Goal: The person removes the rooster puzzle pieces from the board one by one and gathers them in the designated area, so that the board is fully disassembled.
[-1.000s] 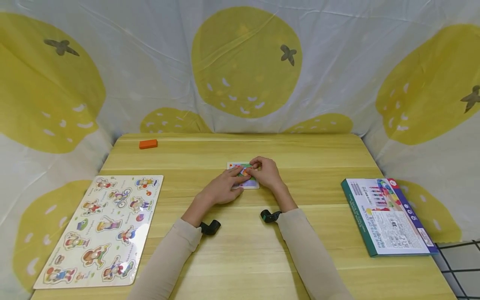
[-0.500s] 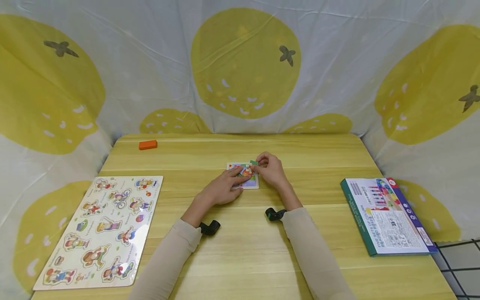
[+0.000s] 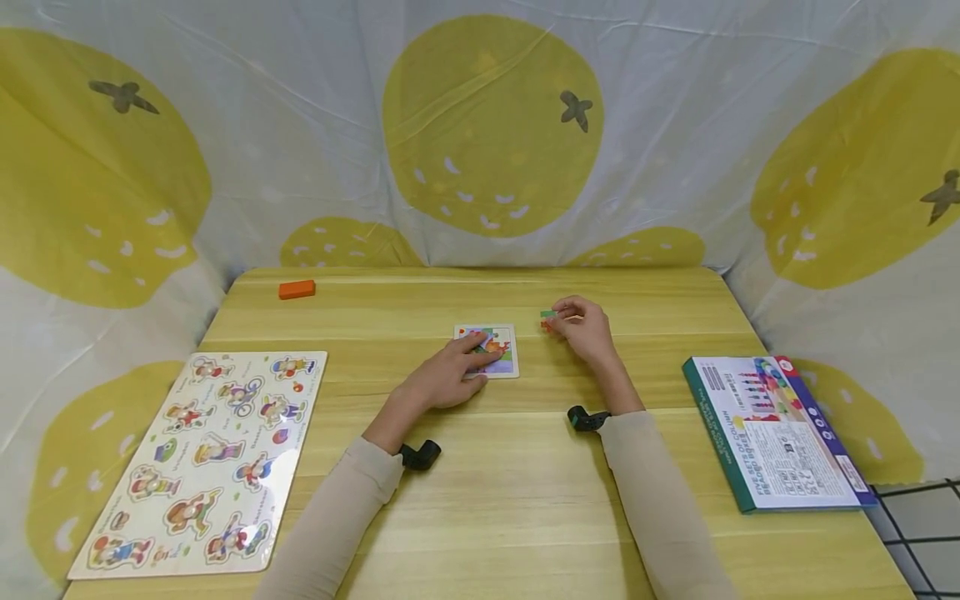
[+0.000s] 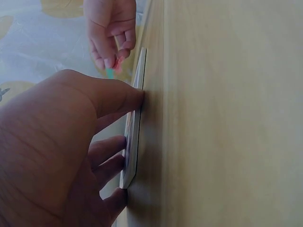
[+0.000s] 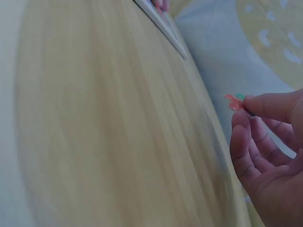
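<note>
A small framed jigsaw puzzle [image 3: 509, 363] lies mid-table. My left hand [image 3: 444, 377] rests on its left part with fingers stretched over the picture, hiding much of it. In the left wrist view the thumb touches the near edge of the puzzle tray [image 4: 138, 125]. To the right of the puzzle, my right hand [image 3: 588, 333] pinches a green and red puzzle piece [image 3: 547, 316] between thumb and fingers, raised above the table. The right wrist view shows the piece [image 5: 235, 102] sticking out past the fingertips. A gap shows at the puzzle's upper right, where the pale tray is visible.
On the left lies a large board [image 3: 198, 467] with cartoon sports figures. An orange block [image 3: 297, 289] sits at the back left. A flat printed box [image 3: 780, 437] lies on the right. Behind the wooden table [image 3: 480, 517] hangs a curtain [image 3: 315, 125] with yellow fruit prints.
My right hand has lifted a piece out of the puzzle's upper right corner and carried it to the right. The left hand has stayed in place on the puzzle.
</note>
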Available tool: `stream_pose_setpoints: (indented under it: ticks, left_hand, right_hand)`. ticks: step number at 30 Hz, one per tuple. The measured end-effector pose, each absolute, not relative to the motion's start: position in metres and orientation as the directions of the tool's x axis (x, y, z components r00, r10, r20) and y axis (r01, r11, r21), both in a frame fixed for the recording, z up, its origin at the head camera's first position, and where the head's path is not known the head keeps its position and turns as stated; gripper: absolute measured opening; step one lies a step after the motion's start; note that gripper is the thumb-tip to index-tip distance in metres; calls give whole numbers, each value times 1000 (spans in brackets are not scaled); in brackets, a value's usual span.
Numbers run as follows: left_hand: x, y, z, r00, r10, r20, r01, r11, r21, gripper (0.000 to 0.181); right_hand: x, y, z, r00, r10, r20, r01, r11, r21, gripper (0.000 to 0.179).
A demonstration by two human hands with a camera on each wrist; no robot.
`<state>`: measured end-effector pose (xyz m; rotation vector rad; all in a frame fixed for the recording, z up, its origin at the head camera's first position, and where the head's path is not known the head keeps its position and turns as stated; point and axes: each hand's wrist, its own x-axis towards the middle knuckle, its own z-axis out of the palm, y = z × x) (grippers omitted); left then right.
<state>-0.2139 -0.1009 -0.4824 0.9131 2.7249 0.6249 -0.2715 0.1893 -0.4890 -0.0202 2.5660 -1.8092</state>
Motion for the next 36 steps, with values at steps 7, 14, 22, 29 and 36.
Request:
stream_pose_setpoints:
  ticks: [7,14,22,29,36]
  left_hand:
    - [-213,-100,-484,-788,614,-40,535,715,450,51]
    - [-214,-100,-485,-796,604,-39,531,728,433,51]
    - [-212,-100,-482,-797,602,-46,523,726,446,50]
    - [-214,-100,-486,-800,599,-31,528,728,439,49]
    - [-215,-101,-485,-799,601,-29,531,726,437,49]
  right_hand:
    - [-273,225,-485,-998,54,-34,51,358,-932,24]
    - [-274,252,-484,-993,105,-47,88,425,-901,27]
    - [-269,267,-487,-987,157,-39,121,556,-822,28]
    - [-270,268,-489,-983,174,-52,148,601,-785,28]
    - [-272,266,-488,-987,148,-61,143,644,-752,28]
